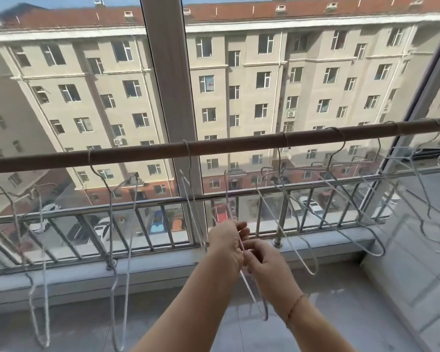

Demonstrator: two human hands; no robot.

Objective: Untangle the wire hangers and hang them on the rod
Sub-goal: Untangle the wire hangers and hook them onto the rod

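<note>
Head view looks down at a window where a brown rod (137, 154) runs across at a slight slant, higher on the right. The rod carries a row of wire hangers (110, 224), their hooks over it and spaced along its whole length. Their thin grey and white frames dangle at odd angles, and some reach down past the sill (150, 265). Below the middle of the rod the person's left hand (226, 241) and right hand (264, 264) meet, almost touching. Both have curled fingers pinching one loose hanger (249, 290) of pale wire that is not on the rod. One end of it rises from the left hand towards the rod. The other end runs down past the right wrist and bends into a loop above the floor (87, 321). Whether this wire is still caught in the hanging one just to its left cannot be told, as the strands cross there. A thin bracelet (296, 303) sits on the right wrist. Between the hands and the glass hang the dangling frames on either side. Behind them stands a thick upright window post (168, 72). Outside the glass there is a metal railing (137, 205), with parked cars (104, 229) far below it. A tall beige apartment block (239, 72) with a red roof fills the background.
</note>
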